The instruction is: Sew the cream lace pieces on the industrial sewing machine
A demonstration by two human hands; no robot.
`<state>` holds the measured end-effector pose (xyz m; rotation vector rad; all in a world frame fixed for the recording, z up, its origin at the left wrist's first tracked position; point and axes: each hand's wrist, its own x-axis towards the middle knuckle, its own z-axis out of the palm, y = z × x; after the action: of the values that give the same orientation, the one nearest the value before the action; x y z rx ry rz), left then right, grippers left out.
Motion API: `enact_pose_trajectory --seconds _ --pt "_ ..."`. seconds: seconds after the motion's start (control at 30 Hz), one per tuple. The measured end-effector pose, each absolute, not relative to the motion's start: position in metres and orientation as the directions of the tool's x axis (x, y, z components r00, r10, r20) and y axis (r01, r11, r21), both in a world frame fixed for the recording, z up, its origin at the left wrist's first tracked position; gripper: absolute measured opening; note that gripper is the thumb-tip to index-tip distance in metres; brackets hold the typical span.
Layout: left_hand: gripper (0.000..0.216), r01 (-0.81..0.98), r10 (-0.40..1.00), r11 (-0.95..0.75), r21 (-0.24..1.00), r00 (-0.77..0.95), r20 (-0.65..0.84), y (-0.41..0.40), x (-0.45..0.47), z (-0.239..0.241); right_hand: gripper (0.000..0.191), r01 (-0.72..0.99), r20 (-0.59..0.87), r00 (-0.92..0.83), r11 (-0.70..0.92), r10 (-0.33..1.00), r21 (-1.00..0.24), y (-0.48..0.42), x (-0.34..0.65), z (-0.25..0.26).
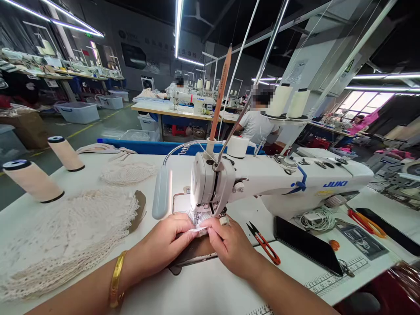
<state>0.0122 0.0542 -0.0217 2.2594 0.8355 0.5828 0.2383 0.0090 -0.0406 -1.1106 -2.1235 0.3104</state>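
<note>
A small piece of white lace fabric (199,228) lies under the needle area of a white sewing machine (210,183). My left hand (167,239) pinches its near edge from the left, thumb and fingers pressed together. From the right, my right hand (231,245) grips the same edge close to the left fingertips. Bright light from the machine falls on the fabric, and the needle itself is hard to make out. To the right of my right hand lie orange-handled thread snips (264,243).
Stacked lace pieces (72,232) and thread cones (34,180) cover the left side. A lamp (161,192) stands beside the machine head. On the right lie a black phone (306,245), a coiled white cable (317,218) and orange-handled scissors (367,222). A person (259,122) sits beyond.
</note>
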Motion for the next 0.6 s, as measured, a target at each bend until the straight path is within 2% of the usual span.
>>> enact_pose_trajectory --seconds 0.1,0.2,0.37,0.6 --pt "0.032 0.336 0.540 -0.795 0.505 0.771 0.337 0.043 0.006 -0.024 0.026 0.605 0.468 -0.529 0.701 0.708 -0.378 0.004 0.244 -0.043" --pt "0.032 0.307 0.447 -0.884 0.354 0.778 0.441 0.032 0.004 -0.026 0.025 0.602 0.409 -0.623 0.743 0.667 -0.292 -0.002 0.247 -0.042" --pt "0.036 0.312 0.426 -0.902 0.300 0.765 0.483 0.029 0.007 -0.024 0.025 0.623 0.393 -0.629 0.737 0.671 -0.262 -0.003 0.248 -0.039" --pt "0.035 0.363 0.443 -0.896 0.256 0.773 0.454 0.041 0.003 -0.028 0.029 0.646 0.411 -0.584 0.707 0.700 -0.288 0.001 0.247 -0.043"
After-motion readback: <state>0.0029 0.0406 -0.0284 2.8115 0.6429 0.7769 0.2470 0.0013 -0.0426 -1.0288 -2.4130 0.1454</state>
